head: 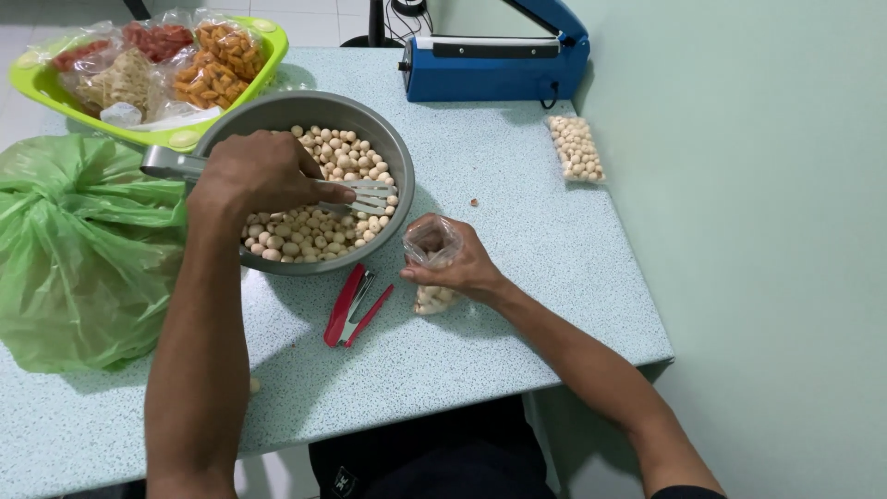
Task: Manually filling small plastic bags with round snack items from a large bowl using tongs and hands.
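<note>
Left hand (254, 176) clenched on tongs (365, 196) over bowl (393, 152) of balls (319, 231). Right hand (457, 263) grasped bag (432, 242) on desk (517, 277), beside stapler (351, 307).

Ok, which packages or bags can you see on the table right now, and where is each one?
Small clear plastic bag: held open by the right hand, partly filled with pale round snacks.
Sealed clear packet of pale balls: far right, near the blue heat sealer.
Clear bags of orange, red and beige snacks: in the lime-green tray, far left.
Large green plastic bag: left edge, tied.
</note>
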